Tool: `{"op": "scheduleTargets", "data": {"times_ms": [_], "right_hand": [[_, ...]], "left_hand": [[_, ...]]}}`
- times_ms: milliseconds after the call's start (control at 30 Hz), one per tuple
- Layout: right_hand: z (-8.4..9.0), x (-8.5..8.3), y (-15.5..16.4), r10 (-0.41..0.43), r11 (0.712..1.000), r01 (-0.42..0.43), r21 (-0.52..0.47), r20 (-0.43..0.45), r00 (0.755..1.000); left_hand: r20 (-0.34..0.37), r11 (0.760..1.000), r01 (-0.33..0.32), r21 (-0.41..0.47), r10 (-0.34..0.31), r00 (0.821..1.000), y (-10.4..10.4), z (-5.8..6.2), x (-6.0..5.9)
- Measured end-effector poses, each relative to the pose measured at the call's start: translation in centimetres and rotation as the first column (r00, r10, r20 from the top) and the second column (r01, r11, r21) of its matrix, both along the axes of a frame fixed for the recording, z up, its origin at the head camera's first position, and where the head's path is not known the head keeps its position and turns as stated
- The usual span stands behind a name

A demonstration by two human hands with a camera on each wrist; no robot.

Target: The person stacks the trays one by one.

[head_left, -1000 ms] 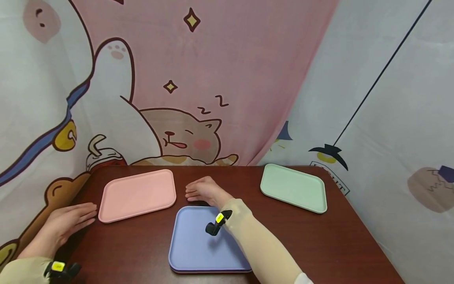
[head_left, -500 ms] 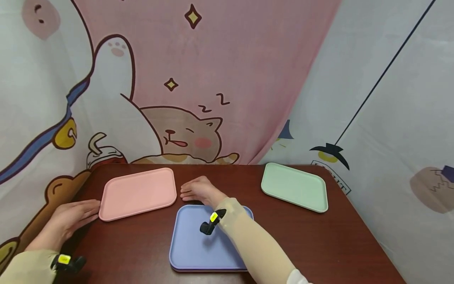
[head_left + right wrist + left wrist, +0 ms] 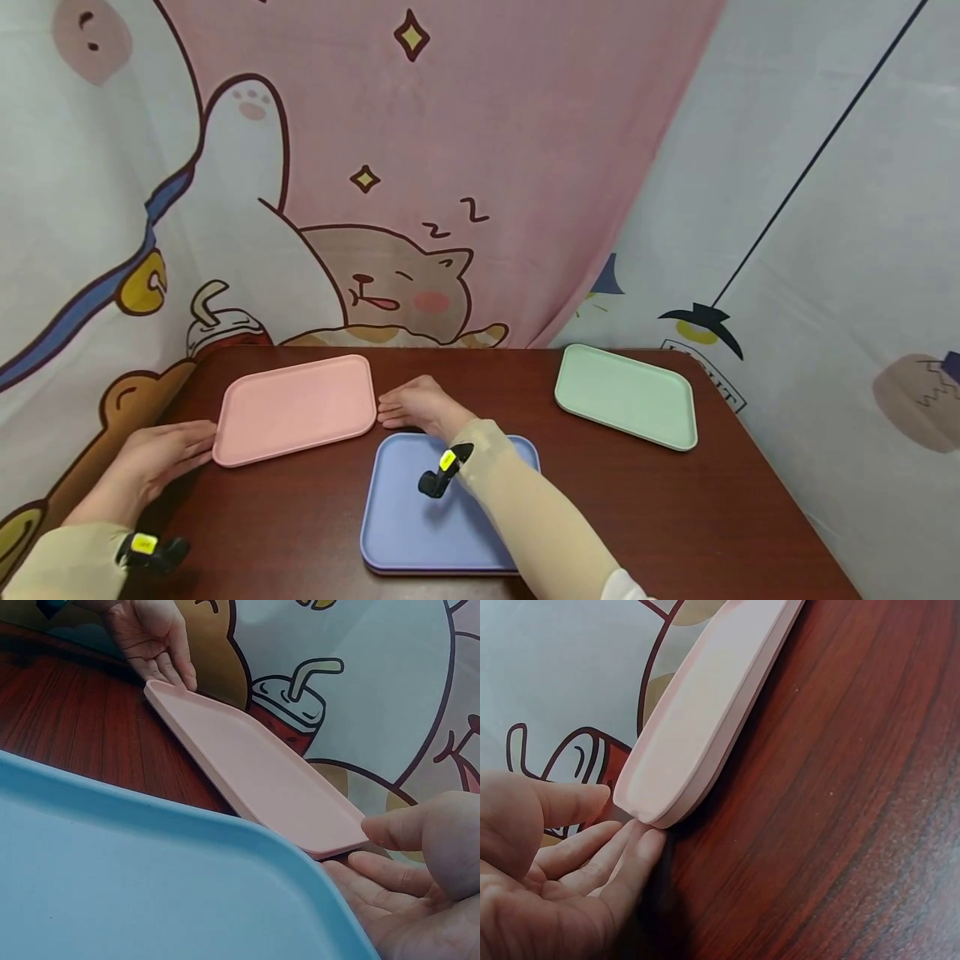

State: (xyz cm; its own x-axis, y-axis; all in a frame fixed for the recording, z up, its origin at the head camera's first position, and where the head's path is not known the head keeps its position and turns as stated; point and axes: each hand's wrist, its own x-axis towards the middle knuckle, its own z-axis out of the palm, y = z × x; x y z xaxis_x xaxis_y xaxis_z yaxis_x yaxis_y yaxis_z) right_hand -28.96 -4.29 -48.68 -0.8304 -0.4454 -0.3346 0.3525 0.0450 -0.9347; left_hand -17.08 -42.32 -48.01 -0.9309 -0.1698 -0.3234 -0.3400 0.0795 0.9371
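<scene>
A pink rectangular tray point(image 3: 296, 410) lies at the back left of the table, between both hands. At its left end is my left hand point(image 3: 167, 457); in the left wrist view its fingertips point(image 3: 646, 841) touch the tray's end, with the thumb apart from the rim. My right hand point(image 3: 423, 406) reaches over a blue tray point(image 3: 420, 525) to the pink tray's right end. The right wrist view has its thumb point(image 3: 394, 827) at the tray's corner and its straight fingers point(image 3: 397, 874) low beside the edge. Both hands have fairly straight fingers.
A pale green tray point(image 3: 628, 398) lies at the back right of the brown table point(image 3: 720, 517). The blue tray, seemingly stacked on another, sits at the front middle under the right forearm. A cartoon-printed curtain point(image 3: 525, 167) hangs behind the table.
My left hand has moved right to the pink tray's left end. My right hand has shifted left, up to its right end. The trays stay where they were on the table.
</scene>
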Motion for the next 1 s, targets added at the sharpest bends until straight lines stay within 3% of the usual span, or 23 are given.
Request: {"op": "scheduleTargets", "data": {"times_ms": [467, 1000], "right_hand": [[0.2, 0.1, -0.7, -0.025, 1.0, 0.026, 0.014, -0.008, 1.0], [0.3, 0.3, -1.1, -0.036, 0.999, 0.037, 0.025, -0.033, 0.999]], "left_hand": [[0.001, 1.0, 0.029, -0.003, -0.029, 1.0, -0.1, -0.1, 0.0], [-0.051, 0.997, 0.067, -0.03, -0.068, 0.996, -0.1, 0.0, 0.7]]}}
